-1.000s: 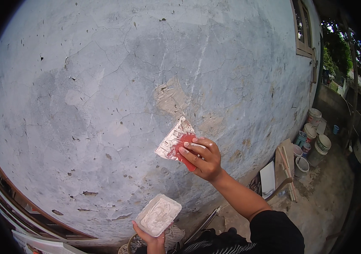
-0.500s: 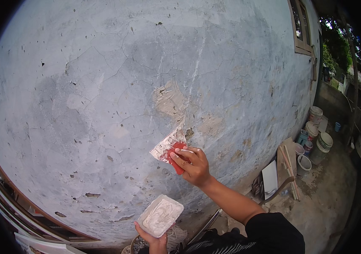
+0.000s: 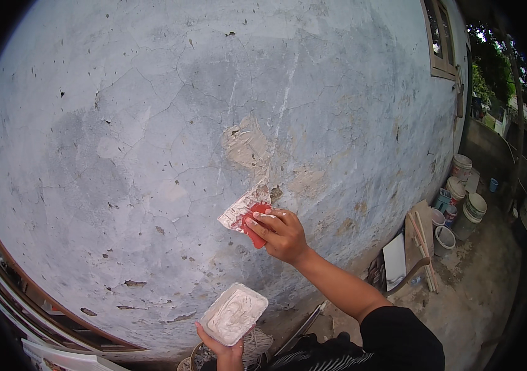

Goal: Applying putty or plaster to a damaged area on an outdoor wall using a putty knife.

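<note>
My right hand (image 3: 285, 236) grips a putty knife (image 3: 255, 236) by its red handle. Its wide blade, smeared with pale putty, is tilted against the cracked bluish-grey wall (image 3: 146, 142), just below a fresh beige putty patch (image 3: 248, 147). A small chipped hole (image 3: 276, 192) lies right beside the blade. Lower down, my left hand (image 3: 225, 353) supports a white rectangular tub (image 3: 221, 303) from below, its fingers partly hidden under it. Whitish putty (image 3: 239, 312) with a swirled surface fills much of the tub.
Paint buckets (image 3: 474, 208) line the wall's base at right, near wooden sticks (image 3: 421, 247) and a white board (image 3: 394, 263). A wooden-framed window (image 3: 441, 40) is at upper right. A brown frame edge (image 3: 41, 303) curves along the lower left.
My right hand and the putty knife have shifted slightly upward along the wall. The left hand and the tub stay nearly where they were.
</note>
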`<state>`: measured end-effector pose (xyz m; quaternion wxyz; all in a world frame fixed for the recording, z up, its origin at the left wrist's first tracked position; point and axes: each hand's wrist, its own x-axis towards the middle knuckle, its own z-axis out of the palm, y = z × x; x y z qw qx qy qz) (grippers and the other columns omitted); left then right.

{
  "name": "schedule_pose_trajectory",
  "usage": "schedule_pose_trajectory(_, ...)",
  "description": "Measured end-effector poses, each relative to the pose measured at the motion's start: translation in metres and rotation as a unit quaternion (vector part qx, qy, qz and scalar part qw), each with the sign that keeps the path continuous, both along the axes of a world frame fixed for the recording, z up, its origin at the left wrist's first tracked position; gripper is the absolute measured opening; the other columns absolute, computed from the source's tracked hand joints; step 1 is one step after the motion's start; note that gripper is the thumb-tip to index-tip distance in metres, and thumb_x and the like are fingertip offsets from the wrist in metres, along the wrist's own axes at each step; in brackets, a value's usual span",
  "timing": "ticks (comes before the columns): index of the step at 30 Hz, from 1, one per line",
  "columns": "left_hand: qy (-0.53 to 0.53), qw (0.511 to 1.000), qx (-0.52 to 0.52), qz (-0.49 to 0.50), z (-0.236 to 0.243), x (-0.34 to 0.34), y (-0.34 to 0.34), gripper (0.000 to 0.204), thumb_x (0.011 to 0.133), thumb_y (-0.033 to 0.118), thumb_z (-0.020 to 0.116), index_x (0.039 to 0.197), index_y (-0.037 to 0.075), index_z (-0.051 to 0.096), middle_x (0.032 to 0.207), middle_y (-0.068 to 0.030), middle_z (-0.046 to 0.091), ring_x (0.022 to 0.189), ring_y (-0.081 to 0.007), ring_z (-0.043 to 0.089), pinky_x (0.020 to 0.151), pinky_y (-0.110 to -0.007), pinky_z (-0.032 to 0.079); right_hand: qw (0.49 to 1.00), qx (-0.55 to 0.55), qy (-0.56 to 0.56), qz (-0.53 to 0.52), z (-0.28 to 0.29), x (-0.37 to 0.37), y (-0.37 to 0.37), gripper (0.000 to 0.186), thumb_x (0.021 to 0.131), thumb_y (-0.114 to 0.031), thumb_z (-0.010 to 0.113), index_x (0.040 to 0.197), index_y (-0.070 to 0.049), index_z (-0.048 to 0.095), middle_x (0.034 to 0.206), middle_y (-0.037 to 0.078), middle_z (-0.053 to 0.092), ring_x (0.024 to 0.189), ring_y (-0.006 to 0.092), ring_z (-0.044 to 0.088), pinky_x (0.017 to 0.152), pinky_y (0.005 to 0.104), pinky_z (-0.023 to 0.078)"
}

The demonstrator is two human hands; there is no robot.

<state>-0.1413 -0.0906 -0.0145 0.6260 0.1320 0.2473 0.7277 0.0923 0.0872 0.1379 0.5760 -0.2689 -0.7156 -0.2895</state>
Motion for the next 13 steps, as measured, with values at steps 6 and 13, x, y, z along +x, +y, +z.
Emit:
schedule_pose_trajectory(6, -0.027, 0.999, -0.022, 0.009, -0.009, -0.008, 0.0, 0.101, 0.09, 0.085, 0.036, 0.158, 0.01, 0.038, 0.151, -0.0228, 0.053, 0.124, -0.0524, 0.061, 0.073, -0.074, 0.059, 0.999, 0.027, 0.021, 0.019, 0.017, 0.016, -0.023, 0.04, 0.077, -0.013, 0.08, 0.116, -0.02, 0.081, 0.115, -0.002, 0.072, 0.109, 0.0226, 0.063, 0.094, 0.0399, 0.053)
schedule_pose_trajectory(13, -0.008, 0.999, -0.032, 0.002, -0.004, -0.003, 0.001, 0.101, 0.09, 0.084, 0.036, 0.159, 0.011, 0.036, 0.153, -0.0222, 0.051, 0.125, -0.0522, 0.061, 0.071, -0.074, 0.06, 0.999, 0.041, 0.01, -0.021, 0.034, 0.005, 0.011, 0.039, 0.08, -0.015, 0.083, 0.119, -0.022, 0.081, 0.119, 0.0, 0.072, 0.112, 0.0249, 0.062, 0.098, 0.0399, 0.05)
